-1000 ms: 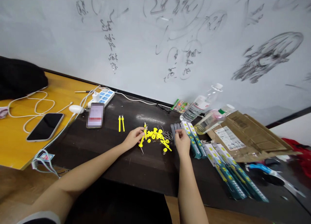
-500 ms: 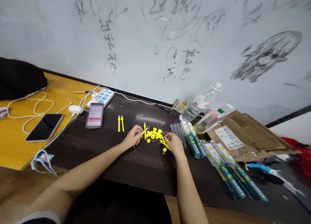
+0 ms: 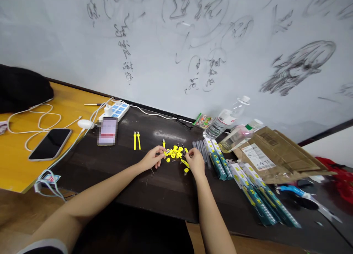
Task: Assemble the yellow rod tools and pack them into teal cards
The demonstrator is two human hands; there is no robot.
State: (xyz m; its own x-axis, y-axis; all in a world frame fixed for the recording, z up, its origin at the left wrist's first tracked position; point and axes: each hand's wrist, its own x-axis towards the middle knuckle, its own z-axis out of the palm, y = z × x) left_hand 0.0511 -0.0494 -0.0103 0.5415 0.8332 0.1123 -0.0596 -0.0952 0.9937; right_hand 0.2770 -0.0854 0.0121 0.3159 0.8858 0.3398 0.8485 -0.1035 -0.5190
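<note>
My left hand (image 3: pixel 152 158) is closed in a pinch at the left of a pile of yellow plastic parts (image 3: pixel 175 151). Between its fingertips is a small yellow piece with a silvery metal end (image 3: pixel 167 151). At the right of the pile my right hand (image 3: pixel 196 161) is closed too, with a small yellow plastic piece (image 3: pixel 186 150) showing at its fingertips. Thin metal wire pieces (image 3: pixel 181 145) lie behind the pile. A yellow stick with a metal tip (image 3: pixel 164 143) stands out just beyond my left fingers. Two similar yellow sticks (image 3: pixel 137 140) lie side by side farther left.
Grey tubes (image 3: pixel 199 149) and several green-and-white boxes (image 3: pixel 217 158) lie right of my right hand. Bottles (image 3: pixel 224 120), a cardboard parcel (image 3: pixel 264 154) and scissors (image 3: pixel 306 199) are beyond. On the left are a phone (image 3: pixel 107 132) and a power strip (image 3: pixel 119 110).
My right hand has lifted slightly and now shows a small yellow piece at its fingertips. My left hand has shifted slightly right and down, turning the piece it holds.
</note>
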